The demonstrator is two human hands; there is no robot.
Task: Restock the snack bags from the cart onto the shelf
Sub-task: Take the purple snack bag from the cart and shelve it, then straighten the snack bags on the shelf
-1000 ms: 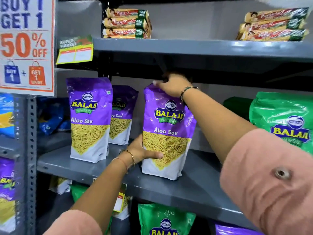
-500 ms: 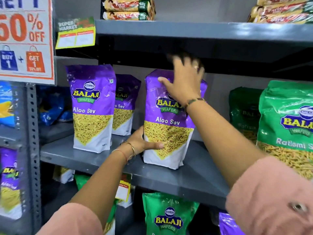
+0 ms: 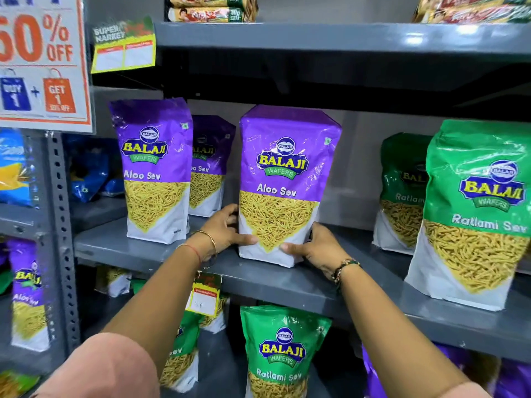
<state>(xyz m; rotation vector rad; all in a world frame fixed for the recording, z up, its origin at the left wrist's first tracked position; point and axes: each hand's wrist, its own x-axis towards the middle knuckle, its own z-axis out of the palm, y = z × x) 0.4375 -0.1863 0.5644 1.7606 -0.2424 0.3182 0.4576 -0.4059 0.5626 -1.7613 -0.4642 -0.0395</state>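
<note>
Fingers (image 3: 230, 218) hidden behind purple bag (image 3: 283, 185) | both hands grip base

- A purple Aloo Sev bag (image 3: 284, 185) stands upright on the grey middle shelf (image 3: 149, 251), near its front edge.
- The left hand (image 3: 227, 229) grips the lower left side of this bag, and the right hand (image 3: 317, 248) grips its lower right side.
- Two more purple bags (image 3: 153, 170) stand toward the left end of the shelf, one behind the other.
- Green Ratlami Sev bags (image 3: 477, 211) stand toward the right end.
- A yellow price tag (image 3: 204, 295) hangs from the front edge of the shelf.
</note>
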